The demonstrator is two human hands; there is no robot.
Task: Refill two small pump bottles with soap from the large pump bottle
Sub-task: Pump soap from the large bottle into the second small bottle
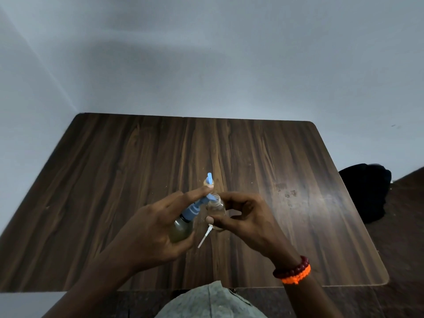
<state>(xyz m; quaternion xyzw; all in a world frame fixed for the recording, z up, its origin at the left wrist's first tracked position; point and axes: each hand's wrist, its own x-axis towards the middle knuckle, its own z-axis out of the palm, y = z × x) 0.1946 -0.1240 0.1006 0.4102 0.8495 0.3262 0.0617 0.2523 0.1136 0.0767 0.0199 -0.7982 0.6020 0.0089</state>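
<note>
My left hand (158, 228) grips the large bottle (181, 229) of yellowish soap, tilted to the right, with a finger lying on its blue pump head (207, 198). The nozzle points into the open neck of a small clear bottle (216, 208), which my right hand (243, 216) pinches just above the table. A white pump with its dip tube (205, 236) lies on the table below the two bottles. Behind my left fingers stands a second small bottle (209, 182) with a blue pump on top.
The brown wooden table (114, 180) stands against a pale wall. A dark bundle (367, 191) lies on the floor past the table's right edge. Red and orange bracelets (294, 270) circle my right wrist.
</note>
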